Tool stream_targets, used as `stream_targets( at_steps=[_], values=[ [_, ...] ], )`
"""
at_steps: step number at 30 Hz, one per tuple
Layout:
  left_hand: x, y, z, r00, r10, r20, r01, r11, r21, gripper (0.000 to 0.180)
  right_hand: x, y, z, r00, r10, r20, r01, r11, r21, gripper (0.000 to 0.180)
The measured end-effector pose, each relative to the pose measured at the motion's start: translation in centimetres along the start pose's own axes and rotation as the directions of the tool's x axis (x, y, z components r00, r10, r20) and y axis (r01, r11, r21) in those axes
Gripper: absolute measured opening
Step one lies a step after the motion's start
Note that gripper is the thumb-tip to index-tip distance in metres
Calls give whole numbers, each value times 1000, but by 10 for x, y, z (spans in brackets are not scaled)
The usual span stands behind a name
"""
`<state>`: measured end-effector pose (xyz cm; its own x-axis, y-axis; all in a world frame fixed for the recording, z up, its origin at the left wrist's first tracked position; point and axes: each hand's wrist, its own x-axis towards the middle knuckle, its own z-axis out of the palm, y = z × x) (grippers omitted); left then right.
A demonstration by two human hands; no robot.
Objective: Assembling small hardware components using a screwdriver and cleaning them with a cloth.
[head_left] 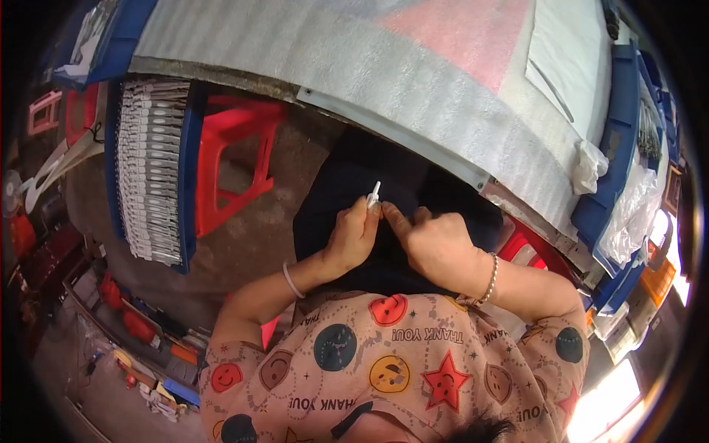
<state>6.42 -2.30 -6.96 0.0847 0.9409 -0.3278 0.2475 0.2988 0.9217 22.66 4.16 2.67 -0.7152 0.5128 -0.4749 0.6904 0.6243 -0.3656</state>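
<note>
Close to the body, over the dark lap, the left hand [353, 236] and the right hand [436, 247] meet. Both are closed in a pinch on one small white part [373, 196], which stands up between the fingertips. I think the part can slip easily, because only its lower end is held; it would then fall on the floor under the table.

A little further on the left, a blue tray [151, 171] carries long rows of white pieces, beside a red stool [236, 159]. Beyond it, the table edge [391, 133] is covered with grey foam sheet [347, 66]. On the far right, blue bins [617, 170] hold clear plastic bags [635, 210].
</note>
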Motion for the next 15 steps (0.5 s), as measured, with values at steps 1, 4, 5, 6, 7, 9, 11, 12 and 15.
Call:
stream_targets(
  at_steps=[1,4,5,6,7,9,11,12,15],
  values=[
    [0,0,-1,1000,-8,-3,8,1000,-5,14,1,3,3,998,40,-52,-33,992,122,49],
    [1,-1,-3,999,-31,23,30,998,62,14,4,5,18,979,158,-128,-104,929,356,41],
    [2,-3,-3,1000,10,0,-10,996,90,13,4,5,25,960,235,-153,-140,873,468,37],
    [3,-4,-2,998,57,-19,-54,991,120,13,4,6,32,958,238,-162,-139,875,464,37],
    [2,-4,-2,997,70,-18,-67,990,124,13,4,6,37,939,275,-206,-110,808,580,33],
    [-1,-5,-4,994,113,-5,-111,985,133,12,2,9,37,913,314,-261,-59,734,676,30],
    [-3,-8,2,987,157,-20,-154,984,88,12,-2,16,30,932,337,131,-251,340,906,31],
    [-3,-7,4,983,183,-34,-182,983,39,12,-6,17,25,935,337,113,-236,350,907,31],
    [-6,-3,4,982,184,-47,-184,983,4,14,-24,6,9,946,215,-244,4,743,670,39]
  ],
)
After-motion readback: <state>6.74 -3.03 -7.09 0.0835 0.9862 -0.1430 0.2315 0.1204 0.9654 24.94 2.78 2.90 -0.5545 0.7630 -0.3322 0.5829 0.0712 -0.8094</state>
